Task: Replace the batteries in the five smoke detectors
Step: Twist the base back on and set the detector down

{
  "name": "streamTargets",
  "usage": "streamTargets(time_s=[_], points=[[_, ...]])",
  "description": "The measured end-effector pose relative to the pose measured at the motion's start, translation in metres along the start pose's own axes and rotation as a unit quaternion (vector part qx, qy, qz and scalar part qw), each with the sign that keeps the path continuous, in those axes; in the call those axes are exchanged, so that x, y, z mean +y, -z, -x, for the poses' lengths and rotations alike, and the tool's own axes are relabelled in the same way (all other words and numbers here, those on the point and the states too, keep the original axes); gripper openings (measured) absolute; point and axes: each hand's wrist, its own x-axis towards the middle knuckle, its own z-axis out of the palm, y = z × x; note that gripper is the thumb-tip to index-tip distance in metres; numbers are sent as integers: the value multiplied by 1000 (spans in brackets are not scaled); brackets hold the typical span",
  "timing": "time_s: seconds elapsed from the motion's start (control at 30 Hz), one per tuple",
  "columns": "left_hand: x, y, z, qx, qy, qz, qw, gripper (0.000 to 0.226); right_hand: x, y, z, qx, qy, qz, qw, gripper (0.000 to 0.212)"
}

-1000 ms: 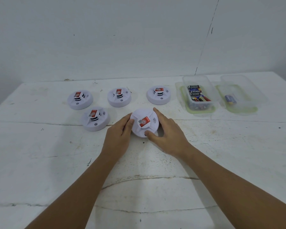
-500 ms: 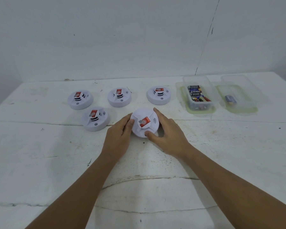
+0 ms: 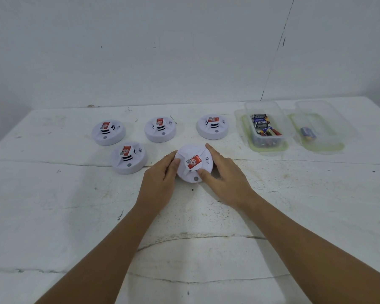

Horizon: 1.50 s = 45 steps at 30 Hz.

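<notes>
A white round smoke detector (image 3: 193, 160) with a red sticker lies on the white table, held from both sides. My left hand (image 3: 160, 183) grips its left edge with thumb and fingers. My right hand (image 3: 225, 181) grips its right edge, thumb on the front rim, fingers round the far side. Several more white detectors stand behind: one (image 3: 128, 157) to the left, and a back row of three (image 3: 108, 132), (image 3: 160, 129), (image 3: 212, 126). A clear tub of batteries (image 3: 264, 128) stands at the back right.
A second clear tub (image 3: 318, 130) further right holds a single battery (image 3: 308, 133). Each tub sits on a green-rimmed lid. The cracked white table (image 3: 184, 249) meets a plain wall behind.
</notes>
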Motion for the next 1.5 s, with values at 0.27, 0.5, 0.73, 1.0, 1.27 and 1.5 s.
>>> streamTargets(time_s=[0.27, 0.5, 0.73, 1.0, 1.27, 1.5], points=[[0, -1, 0, -2, 3, 9, 1000, 37, 0, 0, 0, 3, 4, -6, 1000, 79], [0, 0, 0, -4, 2, 7, 1000, 38, 0, 0, 0, 4, 5, -2, 1000, 79], [0, 0, 0, -1, 0, 4, 1000, 38, 0, 0, 0, 5, 7, -3, 1000, 79], [-1, -1, 1, -3, 1, 0, 1000, 39, 0, -1, 0, 6, 4, 0, 1000, 77], [1, -1, 1, 1, 1, 0, 1000, 38, 0, 0, 0, 2, 0, 4, 1000, 77], [-1, 0, 0, -2, 0, -1, 1000, 39, -2, 1, 1, 3, -3, 2, 1000, 77]])
